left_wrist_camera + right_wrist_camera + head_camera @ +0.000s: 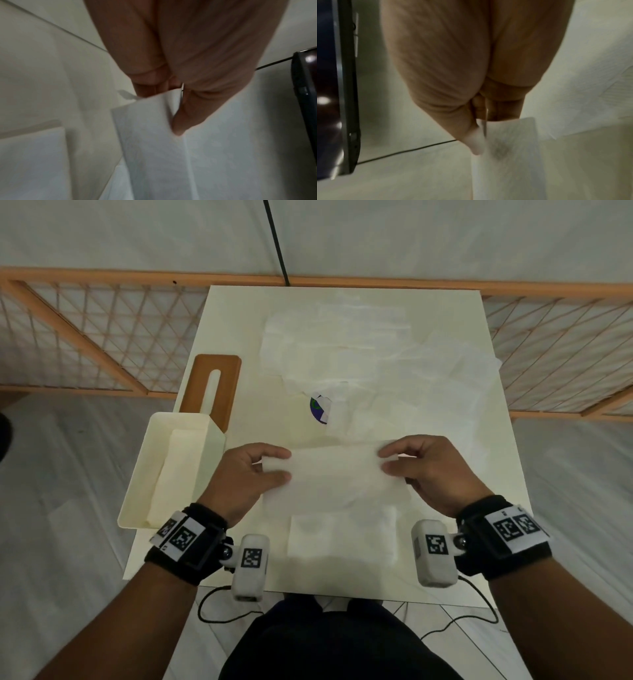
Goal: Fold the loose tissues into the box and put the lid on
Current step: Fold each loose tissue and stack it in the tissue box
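Note:
A white tissue (337, 474) is stretched between both hands above the near middle of the cream table (239, 337). My left hand (270, 465) pinches its left edge between thumb and fingers; the left wrist view shows the tissue (154, 142) folded double under the thumb. My right hand (394, 462) pinches the right edge, and the tissue (508, 155) hangs from that pinch in the right wrist view. A folded tissue (342, 537) lies below them near the table's front edge. The cream box (137, 491) stands open at the left with tissues inside. Its brown slotted lid (226, 378) lies behind the box.
Several loose tissues (359, 354) are spread over the far half of the table, partly covering a round blue-green sticker (317, 407). A wooden lattice rail (102, 337) runs behind the table. Cables (219, 607) hang off the front edge.

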A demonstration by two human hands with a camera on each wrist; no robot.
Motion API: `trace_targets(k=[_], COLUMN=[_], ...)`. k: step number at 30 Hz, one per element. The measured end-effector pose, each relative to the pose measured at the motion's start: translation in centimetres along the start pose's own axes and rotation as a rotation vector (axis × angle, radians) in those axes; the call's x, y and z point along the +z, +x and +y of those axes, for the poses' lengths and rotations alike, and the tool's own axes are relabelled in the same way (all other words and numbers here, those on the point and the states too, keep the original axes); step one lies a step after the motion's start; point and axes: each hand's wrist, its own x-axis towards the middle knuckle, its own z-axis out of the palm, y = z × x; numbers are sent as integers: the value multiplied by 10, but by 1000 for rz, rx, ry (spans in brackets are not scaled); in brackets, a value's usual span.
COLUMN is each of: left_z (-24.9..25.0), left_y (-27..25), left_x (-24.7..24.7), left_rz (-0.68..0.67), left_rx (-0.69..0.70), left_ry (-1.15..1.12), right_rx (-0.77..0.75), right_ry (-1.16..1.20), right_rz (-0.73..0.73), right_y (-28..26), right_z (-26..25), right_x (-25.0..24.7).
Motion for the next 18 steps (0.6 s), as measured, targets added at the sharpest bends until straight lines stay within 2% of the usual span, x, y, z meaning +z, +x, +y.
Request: trace_targets(k=[3, 7, 10, 12, 18], left_z=[-15, -58, -86, -97, -112], left_y=[-3, -2, -4, -6, -4], left_x=[2, 9, 24, 33, 40], left_rz=[0, -29, -53, -58, -7], left_rx=[-29, -170, -158, -148, -142], left_ry=[69, 308, 571, 660, 723], right_rx=[30, 145, 200, 191, 164], right_ry=[-125, -302, -521, -645, -800], right_rz=[9, 36, 71, 76, 97], right_y=[-6, -14, -16, -19, -17], right_z=[12, 58, 93, 104, 121], right_x=[1, 2, 3, 6, 11])
